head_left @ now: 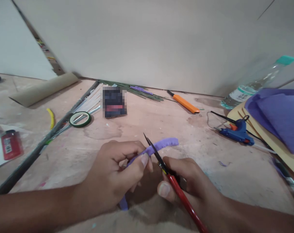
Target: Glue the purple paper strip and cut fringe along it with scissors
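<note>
A narrow purple strip [169, 142] is pinched between the thumb and fingers of my left hand [120, 165]. One end sticks out to the right, and the other hangs below the palm. My right hand [185, 178] is closed around scissors [183, 195] with red handles and dark blades. The blades point up and to the left and cross the strip just right of my left thumb. Whether they have cut into it I cannot tell. Part of the strip is hidden inside my left hand.
A blue glue gun [239, 132], a plastic bottle [246, 89] and purple sheets [280, 113] lie at the right. Toward the back are an orange cutter knife [185, 103] and green stems [122, 87]. Green tape [80, 119], a cardboard tube [45, 89] and a red bottle [12, 145] lie left.
</note>
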`<state>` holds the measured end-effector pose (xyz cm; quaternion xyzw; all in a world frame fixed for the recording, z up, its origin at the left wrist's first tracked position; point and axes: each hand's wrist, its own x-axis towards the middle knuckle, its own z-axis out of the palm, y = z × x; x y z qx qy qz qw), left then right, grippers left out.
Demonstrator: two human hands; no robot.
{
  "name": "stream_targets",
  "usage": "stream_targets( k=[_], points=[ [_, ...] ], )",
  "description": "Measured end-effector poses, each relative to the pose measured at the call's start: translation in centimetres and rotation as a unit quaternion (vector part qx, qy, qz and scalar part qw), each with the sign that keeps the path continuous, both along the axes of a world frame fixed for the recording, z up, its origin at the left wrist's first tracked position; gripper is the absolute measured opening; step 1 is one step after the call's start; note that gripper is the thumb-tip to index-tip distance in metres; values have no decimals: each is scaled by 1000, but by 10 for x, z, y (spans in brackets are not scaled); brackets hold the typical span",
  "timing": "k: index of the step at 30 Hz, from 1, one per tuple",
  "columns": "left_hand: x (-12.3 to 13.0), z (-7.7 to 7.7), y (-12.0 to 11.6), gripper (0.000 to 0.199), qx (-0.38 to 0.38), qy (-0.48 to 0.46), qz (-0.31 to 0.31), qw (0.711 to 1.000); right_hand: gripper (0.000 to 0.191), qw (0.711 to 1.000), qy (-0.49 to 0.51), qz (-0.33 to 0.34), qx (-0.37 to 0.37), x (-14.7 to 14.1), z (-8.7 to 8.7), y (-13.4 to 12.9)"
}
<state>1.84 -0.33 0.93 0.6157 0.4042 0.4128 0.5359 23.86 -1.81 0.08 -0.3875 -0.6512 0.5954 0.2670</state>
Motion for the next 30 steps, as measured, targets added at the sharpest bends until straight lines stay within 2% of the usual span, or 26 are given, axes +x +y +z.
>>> stream_targets(
  k=[10,17,30],
  points=[
    [1,9,3,27,-7,24,9,1000,24,999,37,1,-1,-4,6,3],
    [2,8,3,27,1,32,12,999,37,1000,2,-11,4,-2,1,0],
    [-4,7,2,29,42,35,9,998,39,1000,13,-18,5,-3,4,0]
  ],
)
